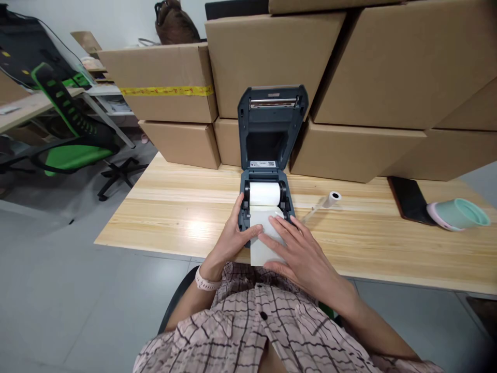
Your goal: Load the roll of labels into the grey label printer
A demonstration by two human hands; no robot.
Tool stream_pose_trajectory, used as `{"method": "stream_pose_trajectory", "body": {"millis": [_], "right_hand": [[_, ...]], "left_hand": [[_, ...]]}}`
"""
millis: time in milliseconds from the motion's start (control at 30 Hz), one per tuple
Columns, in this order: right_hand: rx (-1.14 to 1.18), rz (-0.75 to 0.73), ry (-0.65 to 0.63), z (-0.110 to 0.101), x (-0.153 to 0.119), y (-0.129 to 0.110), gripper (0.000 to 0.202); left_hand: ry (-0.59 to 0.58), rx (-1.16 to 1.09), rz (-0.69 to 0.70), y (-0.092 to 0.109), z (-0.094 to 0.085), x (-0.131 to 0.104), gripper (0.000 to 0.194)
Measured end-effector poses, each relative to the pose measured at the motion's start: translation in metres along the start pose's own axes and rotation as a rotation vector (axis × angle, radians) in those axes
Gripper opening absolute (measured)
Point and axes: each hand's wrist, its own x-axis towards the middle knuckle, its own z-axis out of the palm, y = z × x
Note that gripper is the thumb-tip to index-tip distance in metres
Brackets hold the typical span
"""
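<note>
A dark grey label printer (244,178) stands on the wooden table with its lid (267,124) raised. Inside it sits a white label roll (264,194), and a strip of label paper (261,254) runs from the roll over the printer's front edge toward me. My left hand (232,233) lies along the printer's left side, fingers stretched out, its thumb resting on the strip. Spread flat over the right part of the strip is my right hand (297,251), which hides the printer's front right corner.
Stacked cardboard boxes (368,67) line the table's (163,207) back edge. To the right lie a small white roll (332,199), a black flat object (411,202) and a mint green cup (460,213) on its side. A green chair (77,155) stands at left; behind the boxes shows a person's head (175,23).
</note>
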Motion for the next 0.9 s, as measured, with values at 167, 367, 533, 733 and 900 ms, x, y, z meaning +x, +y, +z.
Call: {"method": "stream_pose_trajectory", "body": {"millis": [167, 367, 533, 733, 900], "right_hand": [[0.044, 0.02, 0.031, 0.004, -0.007, -0.005, 0.066], [0.064, 0.033, 0.065, 0.008, -0.004, -0.01, 0.068], [0.062, 0.035, 0.056, 0.006, -0.004, -0.013, 0.073], [0.103, 0.046, 0.006, 0.005, -0.004, -0.012, 0.079], [0.203, -0.015, -0.105, -0.016, -0.007, 0.004, 0.085]], "left_hand": [[0.005, 0.058, 0.013, 0.0, 0.0, 0.002, 0.096], [-0.008, 0.035, 0.015, 0.0, -0.001, 0.002, 0.095], [0.006, 0.028, 0.011, 0.004, -0.001, 0.0, 0.092], [0.007, 0.03, 0.007, 0.004, -0.001, 0.001, 0.091], [0.025, -0.001, -0.022, 0.002, 0.001, -0.002, 0.094]]}}
